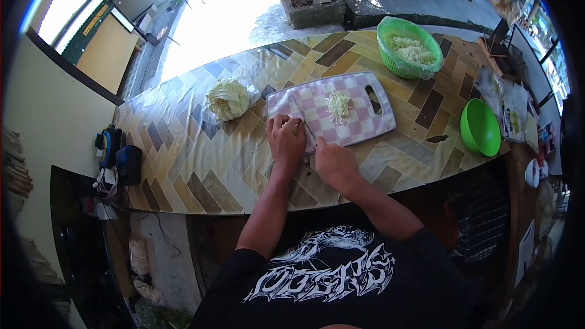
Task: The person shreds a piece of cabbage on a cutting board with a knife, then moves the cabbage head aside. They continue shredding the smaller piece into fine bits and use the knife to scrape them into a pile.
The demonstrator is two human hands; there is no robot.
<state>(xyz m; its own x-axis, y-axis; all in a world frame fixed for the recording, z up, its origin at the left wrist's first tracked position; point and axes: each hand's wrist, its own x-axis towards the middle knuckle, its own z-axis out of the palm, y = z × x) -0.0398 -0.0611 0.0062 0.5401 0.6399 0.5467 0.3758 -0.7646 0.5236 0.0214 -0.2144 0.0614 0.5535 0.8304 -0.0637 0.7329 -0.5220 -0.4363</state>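
A pink and white checkered cutting board [359,82] lies on the table. My right hand [335,164] is closed round the handle of a knife [303,116], its blade pointing away over the board's left part. Beside the blade, at the board's lower left corner, my left hand [286,140] has its fingers curled together; what they press or hold is too small to name. Finely shredded cabbage [338,108] is heaped near the board's middle. Left of the board, a pale cabbage [227,100] sits on clear plastic.
A lined green basket [390,61] with shredded cabbage stands at the back right of the patterned table [201,164]. An empty-looking green bowl [479,128] is near the right edge. Dark blue devices [128,164] stand at the left edge.
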